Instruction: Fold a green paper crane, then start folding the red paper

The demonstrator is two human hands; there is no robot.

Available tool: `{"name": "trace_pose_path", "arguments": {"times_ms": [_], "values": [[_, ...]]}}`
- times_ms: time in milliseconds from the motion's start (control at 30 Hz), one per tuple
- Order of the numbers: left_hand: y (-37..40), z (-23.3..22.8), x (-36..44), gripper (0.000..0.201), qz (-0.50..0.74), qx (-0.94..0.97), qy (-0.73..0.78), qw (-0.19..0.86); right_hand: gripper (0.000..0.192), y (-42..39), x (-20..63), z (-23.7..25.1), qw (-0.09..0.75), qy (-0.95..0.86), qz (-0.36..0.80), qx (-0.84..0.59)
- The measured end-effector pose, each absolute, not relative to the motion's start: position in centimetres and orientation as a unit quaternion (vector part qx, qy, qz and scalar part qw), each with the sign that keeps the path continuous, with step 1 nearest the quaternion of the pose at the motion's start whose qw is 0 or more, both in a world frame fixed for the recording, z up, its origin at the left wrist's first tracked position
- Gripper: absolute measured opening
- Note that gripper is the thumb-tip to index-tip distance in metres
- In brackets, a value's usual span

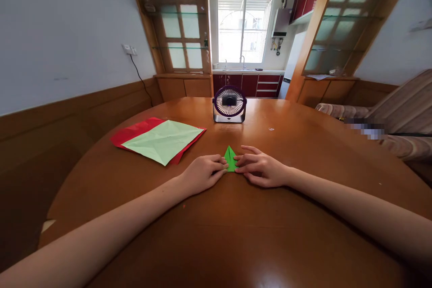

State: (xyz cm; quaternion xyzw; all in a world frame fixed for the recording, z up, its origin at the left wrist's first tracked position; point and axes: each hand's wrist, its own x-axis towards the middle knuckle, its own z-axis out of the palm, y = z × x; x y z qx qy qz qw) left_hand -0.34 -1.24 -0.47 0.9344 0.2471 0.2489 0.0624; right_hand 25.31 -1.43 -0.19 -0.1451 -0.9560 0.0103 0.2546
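Observation:
A small piece of green paper (230,160), folded to a point at its far end, lies on the table between my hands. A slit or fold line runs down from its tip. My left hand (204,171) grips its left edge, thumb and fingers close together. At the right edge, my right hand (262,167) holds the paper with bent fingertips and thumb, while one finger sticks out above it. The fingertips cover both side edges of the paper.
On the brown wooden table (216,243), a creased pale green sheet (165,140) lies over red paper (137,129) at the left. A small purple fan (230,102) stands beyond my hands. Tiny scraps dot the tabletop. A striped seat (401,108) is at the right.

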Motion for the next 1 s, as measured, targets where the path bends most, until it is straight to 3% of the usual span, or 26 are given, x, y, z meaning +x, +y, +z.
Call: {"name": "trace_pose_path", "arguments": {"times_ms": [467,867,1000], "values": [[-1.3,0.8,-1.0,0.029,0.213,0.960,0.173,-0.051,0.032,-1.7,25.2,1.1,0.190,-0.972,-0.041,-0.134],[-1.3,0.5,-0.4,0.029,0.232,0.953,0.193,0.019,0.034,-1.2,25.7,0.6,0.196,-0.971,0.007,-0.139],[-0.8,0.0,-0.2,0.024,0.251,0.940,0.231,0.031,0.029,-1.2,25.6,0.4,0.217,-0.958,0.080,-0.170]]}}
